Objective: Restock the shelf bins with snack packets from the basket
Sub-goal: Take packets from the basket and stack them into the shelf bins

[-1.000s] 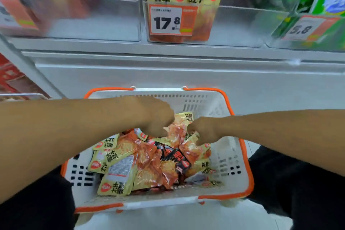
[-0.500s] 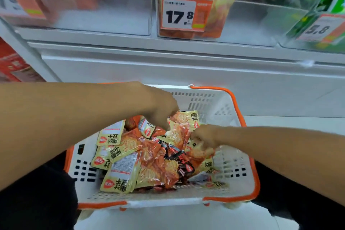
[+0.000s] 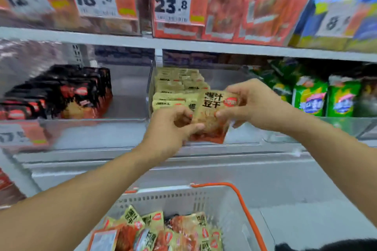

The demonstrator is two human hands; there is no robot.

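Both arms reach forward and up from the lower corners of the view to the middle shelf. The left hand (image 3: 173,126) has its fingers curled round the lower left part of a yellow snack packet (image 3: 212,116), thumb on the front face, so its grip is closed on the packet. The right hand (image 3: 255,104) holds the packet's right side, fingers curled over the upper corner and thumb pressing the front, its grip also on the packet. The packet stands nearly upright, slightly tilted, right at the front wall of the clear shelf bin (image 3: 240,138) in the middle of the shelf, just in front of the stacked yellow packets (image 3: 179,87) that fill the bin's left half. The bin's right half shows open room behind the right hand. To the left, past a clear divider, black packets (image 3: 67,93) lean in the next bin with free space near the divider; to the right stand green bags (image 3: 310,98). Below, at the bottom edge, the white basket (image 3: 173,197) with the orange handle (image 3: 242,206) holds more loose packets (image 3: 163,230).
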